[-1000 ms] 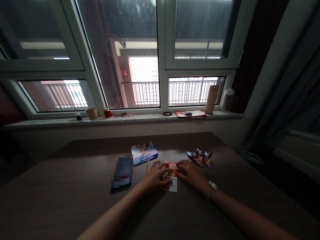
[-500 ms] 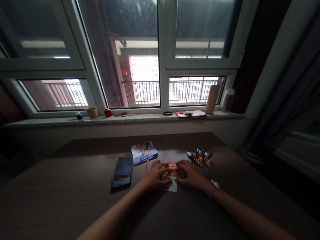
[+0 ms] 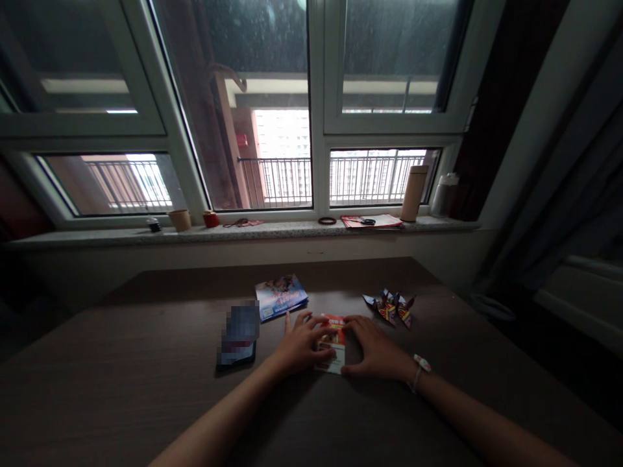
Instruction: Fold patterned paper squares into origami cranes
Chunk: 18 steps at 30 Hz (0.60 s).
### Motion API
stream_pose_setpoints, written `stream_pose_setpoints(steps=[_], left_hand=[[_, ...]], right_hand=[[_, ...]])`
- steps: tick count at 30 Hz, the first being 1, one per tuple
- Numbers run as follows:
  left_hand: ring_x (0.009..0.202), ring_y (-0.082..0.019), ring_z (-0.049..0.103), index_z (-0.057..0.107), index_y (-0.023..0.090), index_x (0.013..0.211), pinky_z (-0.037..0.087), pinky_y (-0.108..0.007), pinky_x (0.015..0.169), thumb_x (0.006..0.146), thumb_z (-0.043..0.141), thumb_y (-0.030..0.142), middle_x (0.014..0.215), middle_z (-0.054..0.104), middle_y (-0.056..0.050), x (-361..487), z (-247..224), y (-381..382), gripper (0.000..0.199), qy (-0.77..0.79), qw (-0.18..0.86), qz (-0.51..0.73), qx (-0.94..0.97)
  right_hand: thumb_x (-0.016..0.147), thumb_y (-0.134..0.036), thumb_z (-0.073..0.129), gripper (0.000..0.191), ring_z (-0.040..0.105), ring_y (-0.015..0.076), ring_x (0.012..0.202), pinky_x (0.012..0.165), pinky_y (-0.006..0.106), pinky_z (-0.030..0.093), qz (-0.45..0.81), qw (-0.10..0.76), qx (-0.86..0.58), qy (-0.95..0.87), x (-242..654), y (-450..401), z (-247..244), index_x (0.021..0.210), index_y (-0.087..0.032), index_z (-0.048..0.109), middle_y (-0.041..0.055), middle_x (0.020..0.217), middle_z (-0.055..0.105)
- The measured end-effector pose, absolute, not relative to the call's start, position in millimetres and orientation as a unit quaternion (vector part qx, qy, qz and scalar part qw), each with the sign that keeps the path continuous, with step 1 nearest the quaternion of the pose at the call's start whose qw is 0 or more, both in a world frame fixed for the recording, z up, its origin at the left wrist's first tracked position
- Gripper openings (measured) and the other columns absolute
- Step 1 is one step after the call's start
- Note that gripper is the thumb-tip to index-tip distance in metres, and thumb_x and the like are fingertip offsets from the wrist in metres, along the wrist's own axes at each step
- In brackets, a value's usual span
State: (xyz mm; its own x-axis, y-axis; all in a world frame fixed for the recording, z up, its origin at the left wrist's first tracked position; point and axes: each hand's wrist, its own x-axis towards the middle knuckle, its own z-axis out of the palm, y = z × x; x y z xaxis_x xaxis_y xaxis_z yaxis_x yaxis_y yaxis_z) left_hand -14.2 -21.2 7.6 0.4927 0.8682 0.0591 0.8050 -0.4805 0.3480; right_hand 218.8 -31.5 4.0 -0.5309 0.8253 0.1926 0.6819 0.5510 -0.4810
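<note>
While the left hand (image 3: 302, 344), fingers spread, presses the paper (image 3: 335, 347) from one side, the right hand (image 3: 377, 350) meets its opposite edge, thumb and fingers parted. Beyond the left hand lie booklets (image 3: 281, 296); beyond the right, folded shapes (image 3: 389, 307).

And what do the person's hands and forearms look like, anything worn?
The left hand and right hand are gloveless, with no sleeves on the forearms. The right wrist wears a thin, pale bracelet with a white charm marked in red.
</note>
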Motion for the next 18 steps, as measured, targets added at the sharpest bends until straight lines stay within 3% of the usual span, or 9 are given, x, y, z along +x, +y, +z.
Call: stream_pose_setpoints(steps=[11,18], left_hand=[[0.139,-0.039,0.025,0.057,0.045,0.127,-0.008,-0.074,0.107,0.08,0.067,0.05,0.145,0.048,0.004,-13.7,8.3,-23.4,0.048,0.486,0.133,0.117,0.856],[0.139,-0.038,0.026,0.056,0.046,0.127,-0.006,-0.075,0.107,0.083,0.064,0.051,0.146,0.047,0.003,-13.4,5.3,-23.8,0.045,0.502,0.117,0.122,0.848]], right_hand=[[0.064,-0.056,0.077,0.081,0.041,0.0293,0.129,0.113,0.043,0.029,0.171,0.224,-0.422,-0.862,221.5,-30.1,-1.6,0.13,-0.017,0.051,0.0138,0.137,0.049],[0.087,-0.037,0.06,0.032,0.047,0.0233,0.123,0.109,0.038,0.035,0.199,0.289,-0.4,-0.847,224.9,-25.0,-7.2,0.116,-0.023,0.061,0.009,0.128,0.055]])
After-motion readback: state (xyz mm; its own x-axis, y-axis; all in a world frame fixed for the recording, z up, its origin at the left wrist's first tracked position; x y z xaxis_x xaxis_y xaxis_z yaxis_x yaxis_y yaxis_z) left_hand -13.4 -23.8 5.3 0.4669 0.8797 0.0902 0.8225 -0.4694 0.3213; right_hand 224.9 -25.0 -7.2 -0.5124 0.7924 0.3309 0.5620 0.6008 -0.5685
